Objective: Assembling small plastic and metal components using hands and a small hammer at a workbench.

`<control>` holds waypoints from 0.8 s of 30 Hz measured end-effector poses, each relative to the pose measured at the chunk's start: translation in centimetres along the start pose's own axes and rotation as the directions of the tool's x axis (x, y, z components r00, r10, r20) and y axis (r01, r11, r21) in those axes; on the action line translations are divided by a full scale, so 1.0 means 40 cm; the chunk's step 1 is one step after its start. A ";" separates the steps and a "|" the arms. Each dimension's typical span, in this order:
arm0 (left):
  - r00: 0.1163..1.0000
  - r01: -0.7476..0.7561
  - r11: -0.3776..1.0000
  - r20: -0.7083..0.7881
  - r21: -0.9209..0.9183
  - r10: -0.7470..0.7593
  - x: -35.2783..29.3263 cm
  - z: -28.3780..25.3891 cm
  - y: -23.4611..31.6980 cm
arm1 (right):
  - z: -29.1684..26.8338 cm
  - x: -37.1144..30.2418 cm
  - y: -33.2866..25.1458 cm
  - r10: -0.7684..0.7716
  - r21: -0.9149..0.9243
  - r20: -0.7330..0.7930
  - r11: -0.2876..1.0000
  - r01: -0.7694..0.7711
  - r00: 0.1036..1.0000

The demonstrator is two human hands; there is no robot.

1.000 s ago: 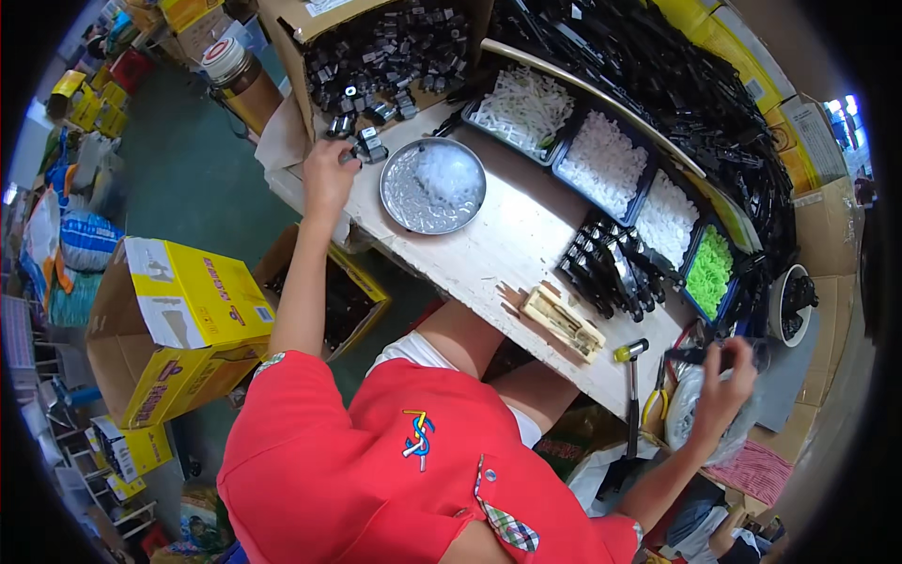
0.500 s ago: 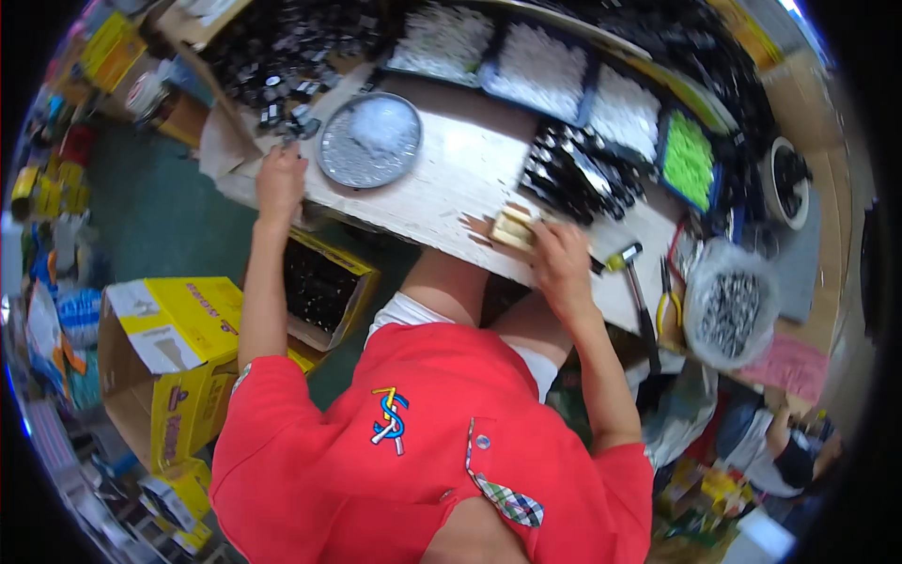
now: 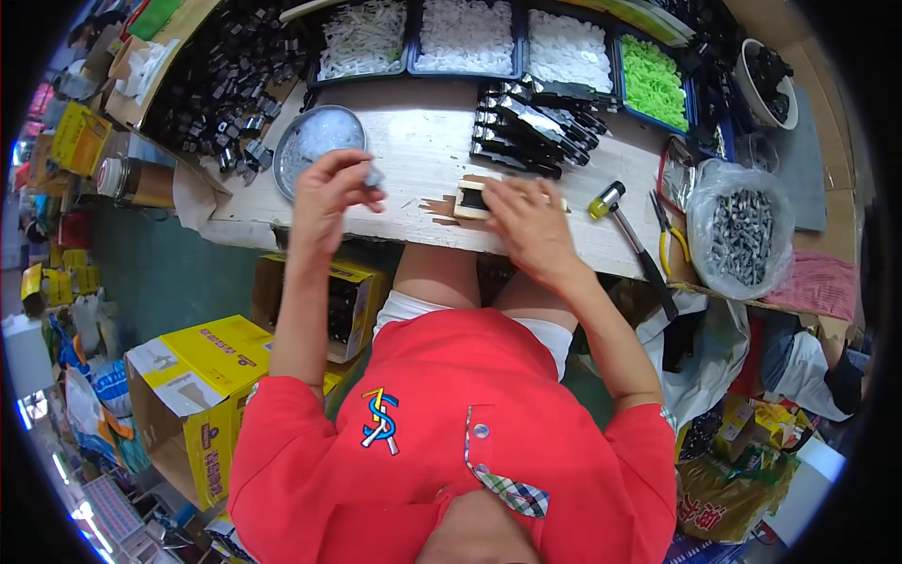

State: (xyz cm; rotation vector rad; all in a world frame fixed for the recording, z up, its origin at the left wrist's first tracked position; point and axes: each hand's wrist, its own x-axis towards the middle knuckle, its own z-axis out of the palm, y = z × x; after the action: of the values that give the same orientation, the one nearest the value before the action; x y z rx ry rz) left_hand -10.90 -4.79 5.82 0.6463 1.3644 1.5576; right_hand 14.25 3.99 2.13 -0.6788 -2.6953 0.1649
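My left hand (image 3: 329,193) is raised just right of the round metal dish (image 3: 280,174). Its thumb and fingers pinch a small grey piece (image 3: 374,177), apparently a metal part. At the table's front edge lies a cream block (image 3: 463,212) with a dark part (image 3: 474,198) in its recess. My right hand (image 3: 531,226) reaches over this block from the right, its fingers curved across it and slightly blurred. What sits beneath the palm is hidden. A clear, glistening mass (image 3: 329,130) fills part of the dish.
Black clip-like parts (image 3: 531,127) lie stacked behind the block. Trays of white pieces (image 3: 467,38) and green pieces (image 3: 650,83) line the back. A hammer (image 3: 639,246), yellow-handled pliers (image 3: 673,246) and a bag of metal parts (image 3: 742,235) are right. Loose dark parts (image 3: 225,103) heap at left.
My left hand has come right from the loose parts beside the dish, now with a grey piece. The cream block sits lower on the table, and my right hand has spread over it.
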 end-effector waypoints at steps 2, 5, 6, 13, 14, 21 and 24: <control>0.996 0.038 0.999 0.086 -0.016 -0.037 0.012 0.048 -0.028 | 0.028 -0.017 -0.002 0.006 -0.027 0.026 1.000 -0.005 1.000; 0.985 0.069 0.998 0.160 -0.003 -0.068 0.021 0.116 -0.049 | 0.024 -0.016 0.004 0.026 -0.015 0.075 1.000 -0.025 0.997; 0.980 0.082 0.997 0.183 0.000 -0.081 0.022 0.133 -0.060 | 0.023 -0.019 0.009 0.049 0.047 -0.004 0.998 -0.049 0.999; 0.893 -0.445 0.567 0.296 0.693 0.339 0.024 0.217 -0.170 | -0.007 -0.030 0.032 0.147 0.190 -0.242 0.977 -0.102 0.959; 0.893 -0.445 0.566 0.299 0.694 0.336 0.034 0.211 -0.183 | -0.003 -0.036 0.035 0.154 0.198 -0.244 0.974 -0.107 0.958; 0.973 0.178 0.967 0.113 0.181 -0.200 0.046 0.176 -0.173 | -0.011 -0.048 0.051 0.156 0.256 -0.332 0.964 -0.070 0.930; 0.989 0.072 0.963 0.102 0.261 -0.102 0.038 0.171 -0.185 | -0.036 -0.048 0.073 0.150 0.288 -0.345 0.956 -0.047 0.926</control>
State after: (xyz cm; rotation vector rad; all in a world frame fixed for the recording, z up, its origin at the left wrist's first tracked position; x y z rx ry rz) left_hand -3.49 -0.69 0.17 0.8095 1.4995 1.2642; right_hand 17.61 5.69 2.29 -0.6832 -2.2288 0.3914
